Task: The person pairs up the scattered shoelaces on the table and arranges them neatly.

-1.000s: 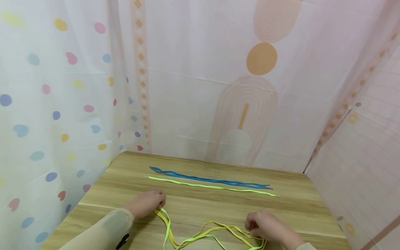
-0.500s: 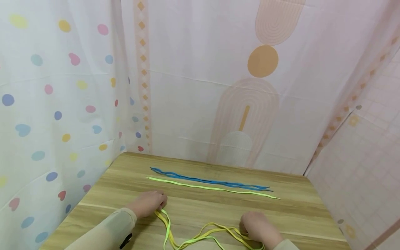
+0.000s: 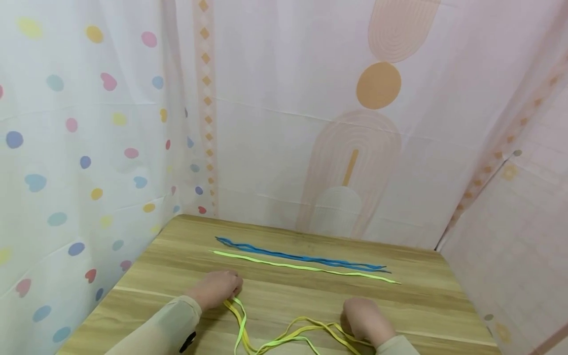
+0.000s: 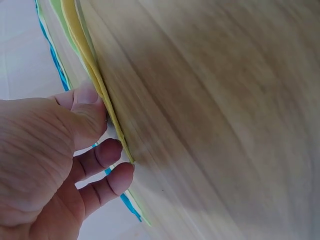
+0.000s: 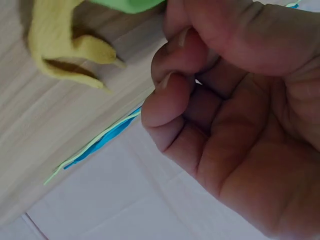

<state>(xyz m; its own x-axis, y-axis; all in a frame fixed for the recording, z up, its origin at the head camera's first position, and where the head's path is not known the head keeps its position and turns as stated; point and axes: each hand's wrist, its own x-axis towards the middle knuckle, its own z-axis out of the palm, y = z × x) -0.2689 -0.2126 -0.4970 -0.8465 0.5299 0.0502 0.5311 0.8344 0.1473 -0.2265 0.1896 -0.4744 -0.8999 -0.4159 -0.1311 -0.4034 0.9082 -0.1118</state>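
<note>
Yellow shoelaces [image 4: 90,60] and a light green shoelace [image 3: 242,323] lie in loose curves across the table's front, between both hands. My left hand [image 3: 219,288] pinches them near one end with thumb and finger, the yellow tip showing past the fingers in the left wrist view. My right hand [image 3: 366,320] is curled at the other end. In the right wrist view, a green lace [image 5: 131,4] runs into its thumb-and-finger grip, which is partly cut off by the frame. Two yellow lace ends [image 5: 75,55] rest loose on the wood beside that hand.
Blue shoelaces [image 3: 301,258] lie stretched across the back of the wooden table [image 3: 426,296]. Parallel in front of them lies a single light green shoelace [image 3: 306,267]. Patterned curtains [image 3: 266,148] hang behind the table and at both sides.
My right hand has shifted a little left and turned so its back faces up, covering the green lace by it. The left hand keeps its grip almost in place.
</note>
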